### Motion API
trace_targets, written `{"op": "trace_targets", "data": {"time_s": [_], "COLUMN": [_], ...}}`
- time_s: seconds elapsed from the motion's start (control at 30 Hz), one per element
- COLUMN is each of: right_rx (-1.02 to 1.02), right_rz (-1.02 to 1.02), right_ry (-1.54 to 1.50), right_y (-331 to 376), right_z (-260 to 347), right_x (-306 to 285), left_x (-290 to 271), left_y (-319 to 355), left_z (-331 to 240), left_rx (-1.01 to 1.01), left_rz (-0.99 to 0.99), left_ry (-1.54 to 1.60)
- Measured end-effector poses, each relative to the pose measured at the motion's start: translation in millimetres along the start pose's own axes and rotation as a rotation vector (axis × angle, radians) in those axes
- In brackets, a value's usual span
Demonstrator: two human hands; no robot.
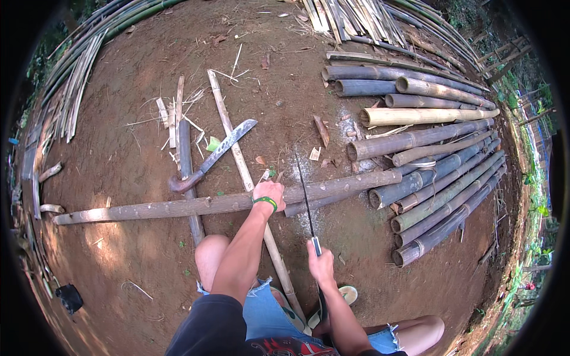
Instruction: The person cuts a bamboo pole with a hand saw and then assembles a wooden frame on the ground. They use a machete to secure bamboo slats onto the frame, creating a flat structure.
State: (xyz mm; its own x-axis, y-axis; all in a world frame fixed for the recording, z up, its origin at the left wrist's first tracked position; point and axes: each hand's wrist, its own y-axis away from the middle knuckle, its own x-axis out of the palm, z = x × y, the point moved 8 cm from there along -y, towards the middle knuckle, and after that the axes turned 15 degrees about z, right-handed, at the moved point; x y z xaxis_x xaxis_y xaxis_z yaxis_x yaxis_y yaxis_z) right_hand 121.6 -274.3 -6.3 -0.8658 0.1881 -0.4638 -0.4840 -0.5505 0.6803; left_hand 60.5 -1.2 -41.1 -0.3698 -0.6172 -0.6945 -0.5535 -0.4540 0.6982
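Observation:
A long wooden pole (166,209) lies crosswise in front of me, a little above the ground. My left hand (270,194), with a green and yellow band at the wrist, is closed over the pole near its middle. To the right of it, my right hand (321,265) grips the handle of a hand saw (307,207). The saw's thin dark blade crosses the pole and points away from me. How deep the blade sits in the wood cannot be seen. Beyond the pole, a machete (228,142) with a curved wooden handle rests across a split bamboo strip and a dark bamboo piece.
Several cut bamboo lengths (421,141) lie side by side at the right. Split slats (350,21) are stacked at the far side, others (77,89) at the left. A pale strip (228,127) runs beneath the pole toward my feet. Pale sawdust (294,172) dusts the soil.

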Motion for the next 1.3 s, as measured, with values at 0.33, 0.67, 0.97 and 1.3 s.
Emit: {"op": "trace_targets", "data": {"time_s": [0.33,0.67,0.97,1.3], "right_rx": [-0.019,-0.031,0.006,-0.003], "right_rz": [0.025,-0.031,0.026,-0.007], "right_ry": [-0.04,-0.02,0.015,-0.014], "right_y": [26.2,40.7,-11.9,-54.3], "right_z": [-25.3,-48.9,11.9,37.6], "right_x": [10.1,10.1,6.5,8.7], "left_x": [7.6,1.7,6.7,-4.8], "left_y": [-1.1,1.1,1.9,1.1], "left_z": [8.9,3.6,12.8,7.9], "left_rx": [-0.008,0.005,0.004,0.013], "left_rz": [-0.001,0.031,0.016,0.008], "left_ry": [-0.008,0.009,0.016,0.011]}}
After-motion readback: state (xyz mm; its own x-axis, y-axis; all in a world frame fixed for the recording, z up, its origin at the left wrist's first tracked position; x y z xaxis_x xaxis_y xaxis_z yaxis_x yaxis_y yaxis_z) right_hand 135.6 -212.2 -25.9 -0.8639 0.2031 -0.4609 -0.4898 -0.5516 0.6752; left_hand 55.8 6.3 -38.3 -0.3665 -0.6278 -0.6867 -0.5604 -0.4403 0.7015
